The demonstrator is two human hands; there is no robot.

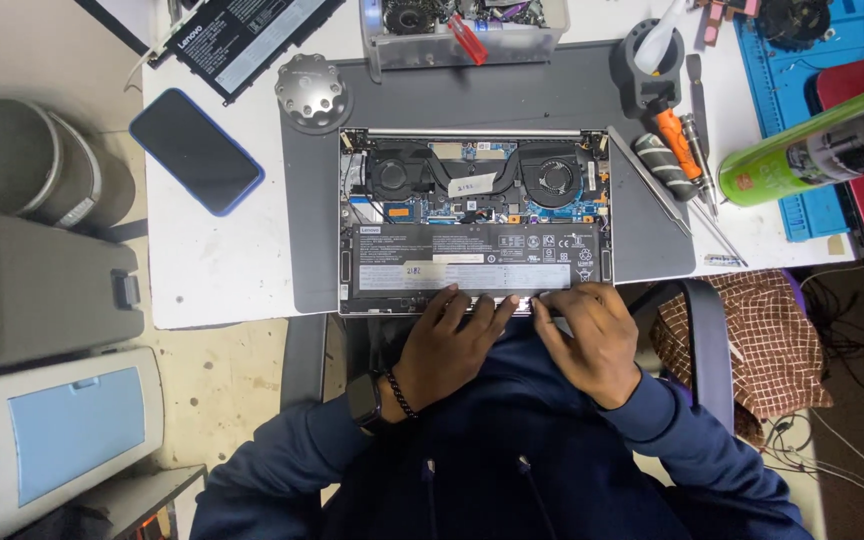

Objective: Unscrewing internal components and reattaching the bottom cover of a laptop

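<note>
An opened laptop lies bottom-up on a grey mat, showing two fans, a circuit board and a long black battery. My left hand and my right hand rest side by side at the laptop's near edge. The fingertips of both press on the front rim just below the battery. Neither hand holds a tool. A dark watch and a bead bracelet sit on my left wrist.
A dark phone lies left of the mat, a round metal weight behind it. An orange-handled screwdriver, tweezers and a green spray can lie right. A parts tray stands behind. Grey machines fill the floor left.
</note>
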